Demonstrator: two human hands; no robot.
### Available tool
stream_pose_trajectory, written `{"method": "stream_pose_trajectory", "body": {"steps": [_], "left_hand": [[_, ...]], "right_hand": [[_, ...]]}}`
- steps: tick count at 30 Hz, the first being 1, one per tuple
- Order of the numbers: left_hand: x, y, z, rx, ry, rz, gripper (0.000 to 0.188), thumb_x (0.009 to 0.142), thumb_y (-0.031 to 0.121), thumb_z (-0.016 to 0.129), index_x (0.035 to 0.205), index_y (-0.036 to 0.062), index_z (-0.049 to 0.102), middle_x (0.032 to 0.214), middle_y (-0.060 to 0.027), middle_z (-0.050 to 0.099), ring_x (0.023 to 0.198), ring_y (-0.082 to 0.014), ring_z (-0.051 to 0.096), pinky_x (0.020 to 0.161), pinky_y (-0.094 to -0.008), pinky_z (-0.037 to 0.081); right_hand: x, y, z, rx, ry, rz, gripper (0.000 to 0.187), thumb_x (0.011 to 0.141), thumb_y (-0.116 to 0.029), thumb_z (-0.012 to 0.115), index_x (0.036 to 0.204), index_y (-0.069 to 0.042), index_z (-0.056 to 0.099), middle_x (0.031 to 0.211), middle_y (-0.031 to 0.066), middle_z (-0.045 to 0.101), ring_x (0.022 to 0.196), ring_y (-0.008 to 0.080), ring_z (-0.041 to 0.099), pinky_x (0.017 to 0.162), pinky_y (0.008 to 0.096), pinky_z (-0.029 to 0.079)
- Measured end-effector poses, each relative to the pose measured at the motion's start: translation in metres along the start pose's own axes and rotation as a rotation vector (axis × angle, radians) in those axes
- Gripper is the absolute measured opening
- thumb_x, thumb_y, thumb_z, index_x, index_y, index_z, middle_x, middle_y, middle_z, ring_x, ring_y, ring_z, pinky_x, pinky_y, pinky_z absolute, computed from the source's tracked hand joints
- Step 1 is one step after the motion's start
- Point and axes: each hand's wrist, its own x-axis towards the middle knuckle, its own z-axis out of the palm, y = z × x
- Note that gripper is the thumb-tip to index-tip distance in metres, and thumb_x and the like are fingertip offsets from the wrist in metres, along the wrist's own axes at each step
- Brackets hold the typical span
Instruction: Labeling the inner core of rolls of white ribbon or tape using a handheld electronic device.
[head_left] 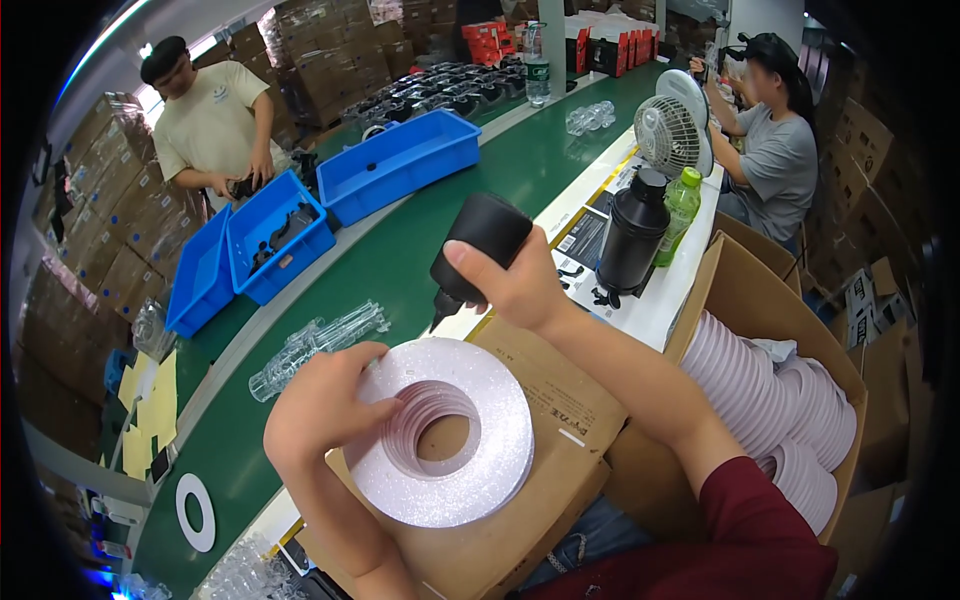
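My right hand (525, 285) grips a black squeeze bottle (483, 243), tilted so its narrow pointed nozzle aims down, just above the far edge of a stack of flat white glittery rings (500, 445). My left hand (325, 400) holds the left side of that stack, its thumb hooked over the inner edge of the centre hole. The stack lies on a closed cardboard box (560, 395) in front of me. Beyond my left hand, clear plastic tube-like pieces (320, 345) lie on the green conveyor belt (420, 185). A single white ring (195, 512) rests on the belt at the lower left.
An open carton (715, 290) of stacked white rings (770, 400) stands at my right. A large black bottle (635, 230), a green bottle (682, 215) and a fan (672, 135) line the belt's near edge. Blue bins (400, 165) sit opposite. Two people work nearby.
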Motion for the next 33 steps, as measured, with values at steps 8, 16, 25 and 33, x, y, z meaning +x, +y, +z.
{"method": "stream_pose_trajectory", "body": {"steps": [8,16,25,33], "left_hand": [[0.002,0.005,0.003,0.012,0.006,-0.028,0.061,0.068,0.026,0.085,0.124,0.0072,0.069,0.104,-0.0210,0.074,0.093,-0.0359,0.072,0.085,-0.0419,0.056],[0.013,0.006,0.013,-0.001,0.005,-0.032,0.063,0.068,0.027,0.086,0.125,0.0065,0.068,0.106,-0.0208,0.074,0.094,-0.0359,0.072,0.085,-0.0420,0.056],[0.017,0.010,0.014,0.004,0.024,-0.007,0.064,0.067,0.027,0.086,0.125,0.0065,0.068,0.105,-0.0208,0.074,0.092,-0.0357,0.072,0.084,-0.0418,0.056],[0.012,0.012,0.012,0.004,0.034,0.013,0.064,0.067,0.027,0.086,0.124,0.0052,0.069,0.104,-0.0210,0.074,0.091,-0.0353,0.072,0.084,-0.0413,0.056]], "right_hand": [[0.009,0.003,-0.024,-0.042,-0.102,-0.066,0.024,0.090,-0.021,0.076,0.095,-0.002,0.062,0.081,0.0040,0.066,0.073,0.0094,0.063,0.064,0.0257,0.052],[0.008,0.012,-0.030,-0.088,-0.171,-0.068,0.020,0.091,-0.018,0.075,0.093,-0.003,0.062,0.080,0.0027,0.066,0.073,0.0091,0.063,0.064,0.0262,0.052],[0.011,0.012,-0.036,-0.086,-0.179,-0.075,0.022,0.090,-0.020,0.076,0.092,-0.003,0.062,0.079,0.0020,0.065,0.072,0.0093,0.063,0.064,0.0265,0.052],[0.008,0.008,-0.035,-0.104,-0.178,-0.053,0.021,0.090,-0.018,0.076,0.093,-0.002,0.062,0.079,0.0022,0.065,0.073,0.0095,0.063,0.065,0.0272,0.053]]}}
